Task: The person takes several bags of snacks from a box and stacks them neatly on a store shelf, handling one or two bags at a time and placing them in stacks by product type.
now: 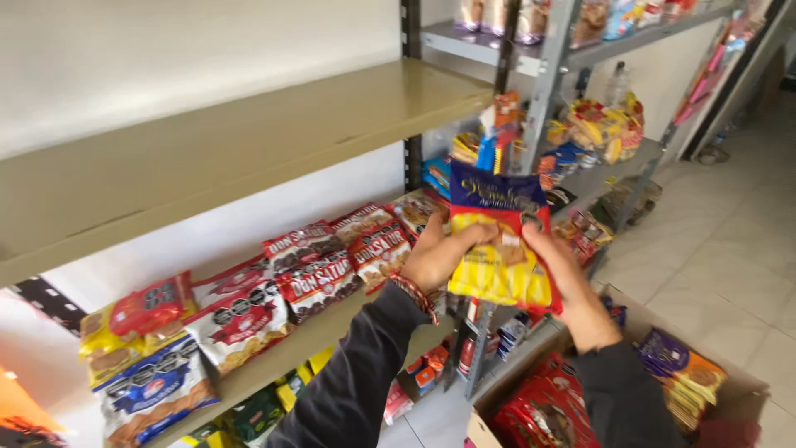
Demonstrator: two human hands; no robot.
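Both my hands hold up one snack packet [497, 241], yellow with a dark blue top band and red trim. My left hand [439, 253] grips its left edge, a beaded bracelet at the wrist. My right hand [560, 278] grips its right edge. The packet hangs in front of the metal shelf post, just right of a row of red and white cookie packs [323, 265] leaning on the middle shelf [274, 369]. Both arms wear dark grey sleeves.
An olive metal shelf board [249, 141] runs above the cookie packs. Below my right arm, an open cardboard box [730, 390] holds red and purple-orange snack packs. A second shelving unit [597, 124] at the back right carries more snacks. Pale floor tiles [721, 241] lie to the right.
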